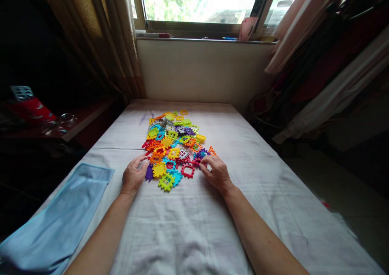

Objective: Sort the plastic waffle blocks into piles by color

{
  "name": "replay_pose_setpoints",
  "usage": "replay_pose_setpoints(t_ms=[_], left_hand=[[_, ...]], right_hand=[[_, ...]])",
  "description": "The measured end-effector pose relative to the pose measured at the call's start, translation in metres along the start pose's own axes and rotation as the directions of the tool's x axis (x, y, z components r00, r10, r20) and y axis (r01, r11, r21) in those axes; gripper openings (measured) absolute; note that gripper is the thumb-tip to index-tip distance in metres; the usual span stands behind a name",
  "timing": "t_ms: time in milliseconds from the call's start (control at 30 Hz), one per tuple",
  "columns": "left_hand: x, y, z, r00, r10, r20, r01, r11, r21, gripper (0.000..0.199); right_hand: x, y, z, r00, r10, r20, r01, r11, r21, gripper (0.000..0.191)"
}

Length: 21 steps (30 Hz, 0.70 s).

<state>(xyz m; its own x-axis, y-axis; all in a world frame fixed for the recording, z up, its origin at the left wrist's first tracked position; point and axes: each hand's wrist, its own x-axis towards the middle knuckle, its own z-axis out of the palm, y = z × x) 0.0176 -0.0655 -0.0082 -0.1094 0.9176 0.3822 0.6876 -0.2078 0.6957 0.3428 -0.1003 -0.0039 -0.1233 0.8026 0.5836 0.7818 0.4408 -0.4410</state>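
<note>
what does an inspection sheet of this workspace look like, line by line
surface: white sheet over a bed, lightly wrinkled
job's things: pile of coloured interlocking tiles mid-sheet
clutter: blue cloth on the sheet's left edge
grippers: left hand touches an orange tile beside a purple one; right hand touches a red tile; nothing lifted
cables: nothing seen
surroundings: window, curtains either side, pink cup on the sill

Bed covered by a white cloth sheet (194,226). On it: central heap of multicoloured plastic interlocking square tiles (174,145); flat light-blue cloth (60,218) at the left edge.
</note>
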Motion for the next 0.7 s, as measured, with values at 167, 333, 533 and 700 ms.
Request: replay_pose_setpoints(t_ms=[167,333,533,700], left_hand=[[0.0,-0.001,0.0,1.0,0.013,0.007,-0.013,1.0,0.016,0.038],[0.0,-0.001,-0.001,1.0,0.02,0.019,-0.02,0.999,0.034,0.036],[0.001,-0.003,0.0,0.999,0.034,0.031,-0.035,0.999,0.035,0.033],[0.001,-0.004,0.001,0.999,0.037,0.027,-0.038,0.999,0.038,0.033]], right_hand=[[-0.001,0.01,-0.006,0.998,0.061,-0.012,-0.061,0.998,0.015,0.016],[-0.001,0.005,-0.009,0.994,0.033,0.1,-0.024,0.996,-0.091,0.021],[0.0,-0.003,-0.004,0.977,0.03,0.209,0.004,0.987,-0.16,0.018],[0.001,-0.015,0.003,0.988,-0.028,0.154,0.043,0.994,-0.096,0.014]])
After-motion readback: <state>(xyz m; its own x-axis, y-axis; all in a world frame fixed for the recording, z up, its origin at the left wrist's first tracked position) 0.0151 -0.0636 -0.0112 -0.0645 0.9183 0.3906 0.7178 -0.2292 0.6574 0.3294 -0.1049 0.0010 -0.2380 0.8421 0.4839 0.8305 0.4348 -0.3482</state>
